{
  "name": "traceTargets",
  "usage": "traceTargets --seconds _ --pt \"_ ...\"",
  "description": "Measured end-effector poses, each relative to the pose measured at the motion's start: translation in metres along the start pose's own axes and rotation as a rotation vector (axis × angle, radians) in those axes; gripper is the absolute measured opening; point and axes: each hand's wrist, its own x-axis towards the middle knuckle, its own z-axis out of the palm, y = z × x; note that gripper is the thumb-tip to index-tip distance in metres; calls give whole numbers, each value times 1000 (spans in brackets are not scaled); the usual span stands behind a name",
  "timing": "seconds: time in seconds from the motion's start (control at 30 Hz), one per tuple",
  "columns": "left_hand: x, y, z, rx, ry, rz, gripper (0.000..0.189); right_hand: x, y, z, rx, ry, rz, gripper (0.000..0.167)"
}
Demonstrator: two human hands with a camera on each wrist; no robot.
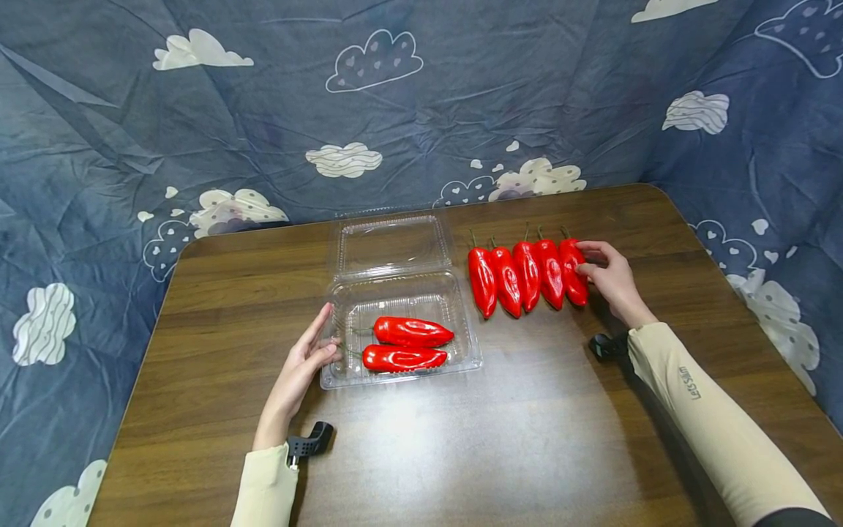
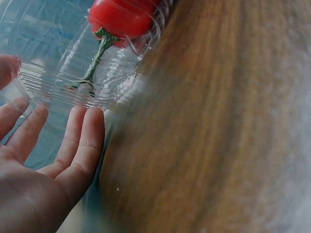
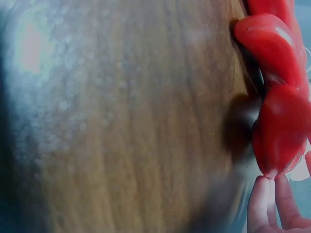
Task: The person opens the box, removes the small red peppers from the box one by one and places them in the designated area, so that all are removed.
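Observation:
My right hand (image 1: 615,282) holds the rightmost red pepper (image 1: 571,272) of a row, thumb and fingers at its upper right side. In the right wrist view the fingertips (image 3: 265,187) meet the end of that pepper (image 3: 279,128). My left hand (image 1: 298,366) rests against the left side of a clear plastic clamshell box (image 1: 467,351), fingers fairly straight. Seen from the left wrist, its fingertips (image 2: 93,121) touch the ridged wall near a green stem (image 2: 99,56). Two red peppers lie sideways inside the box, an upper one (image 1: 411,331) and a lower one (image 1: 403,359).
The box's lid (image 1: 395,245) lies folded back toward the far edge. Several more red peppers (image 1: 507,282) lie side by side to the box's right, stems away from me. A dark blue cloth with clouds (image 1: 395,117) hangs behind the wooden table (image 1: 474,454).

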Motion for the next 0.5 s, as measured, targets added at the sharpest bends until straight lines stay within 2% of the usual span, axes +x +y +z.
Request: traceTargets --seconds 0.27,0.5 --pt "1 0 0 -2 -3 -3 65 0 1 0 -49 55 -8 43" --pt "0 0 0 7 -3 -2 64 0 2 2 -3 41 -14 42"
